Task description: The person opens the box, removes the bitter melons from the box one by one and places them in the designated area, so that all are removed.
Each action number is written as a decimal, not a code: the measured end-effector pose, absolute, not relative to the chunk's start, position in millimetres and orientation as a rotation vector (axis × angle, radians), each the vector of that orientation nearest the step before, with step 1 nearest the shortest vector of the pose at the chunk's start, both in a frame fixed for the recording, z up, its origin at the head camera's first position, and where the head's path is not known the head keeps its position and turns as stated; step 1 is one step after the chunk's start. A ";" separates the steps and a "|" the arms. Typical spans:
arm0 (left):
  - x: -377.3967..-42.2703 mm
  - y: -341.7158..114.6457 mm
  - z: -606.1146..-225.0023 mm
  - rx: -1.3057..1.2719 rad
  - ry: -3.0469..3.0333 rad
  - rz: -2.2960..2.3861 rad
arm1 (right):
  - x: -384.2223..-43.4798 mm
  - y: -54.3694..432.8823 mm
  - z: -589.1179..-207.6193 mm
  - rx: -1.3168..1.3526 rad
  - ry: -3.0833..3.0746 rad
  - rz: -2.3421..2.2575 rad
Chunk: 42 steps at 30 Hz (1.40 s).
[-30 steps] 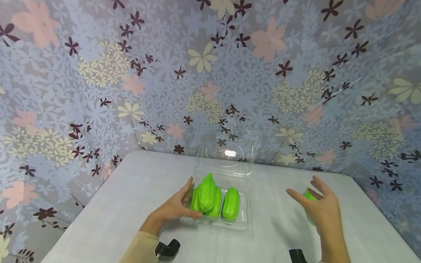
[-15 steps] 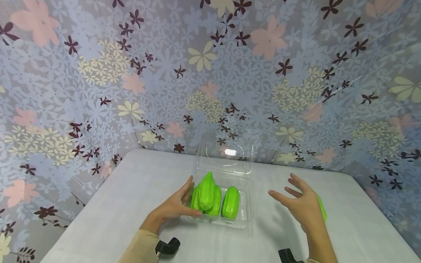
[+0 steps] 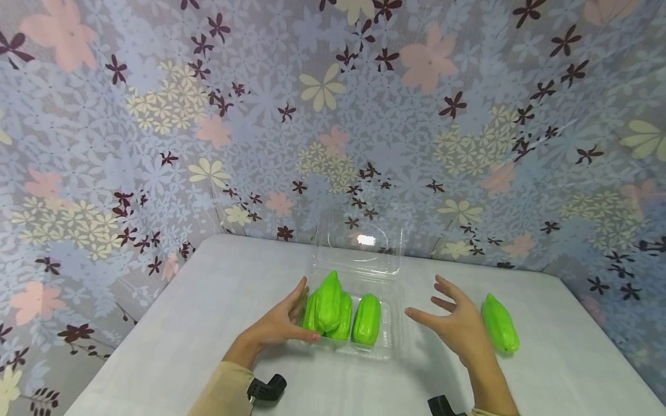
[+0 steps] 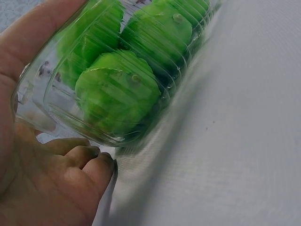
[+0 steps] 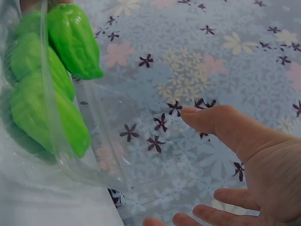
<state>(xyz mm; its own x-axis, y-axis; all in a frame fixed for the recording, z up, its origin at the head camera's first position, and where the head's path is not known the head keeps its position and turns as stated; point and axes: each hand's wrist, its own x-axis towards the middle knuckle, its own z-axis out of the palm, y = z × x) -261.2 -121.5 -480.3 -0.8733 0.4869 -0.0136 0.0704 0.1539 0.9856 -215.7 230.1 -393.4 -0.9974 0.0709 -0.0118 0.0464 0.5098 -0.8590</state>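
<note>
A clear plastic clamshell box [image 3: 391, 323] stands on the table with its lid [image 3: 359, 254] raised behind it. Inside are several bright green, ridged, pointed vegetables [image 3: 366, 319], with one [image 3: 329, 303] lying on top of the left ones. My left hand [image 3: 276, 323] grips the box's left end, thumb at the front and fingers farther back; the left wrist view shows the box wall [image 4: 56, 106] against the hand. My right hand [image 3: 458, 329], fingers spread and holding nothing, is in the air just right of the box. Another green vegetable [image 3: 500, 326] lies on the table beyond it.
The white table [image 3: 229, 277] backs onto a wall with flowered wallpaper [image 3: 260, 115]. Black wrist-camera mounts [image 3: 267, 388] sit by both wrists. The box's raised lid is close to the wall.
My right hand has moved left, from over the loose green vegetable toward the box, uncovering that vegetable on the table. The left hand and box have stayed in place.
</note>
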 end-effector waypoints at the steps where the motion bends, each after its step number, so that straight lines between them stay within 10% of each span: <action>1: -261.1 -121.6 -480.0 0.530 2.111 1.768 | -215.6 228.4 -393.6 -0.097 -2.711 1.543; 42: -260.7 -121.1 -480.3 0.537 2.109 1.780 | -221.3 166.5 -420.6 0.110 -2.750 1.524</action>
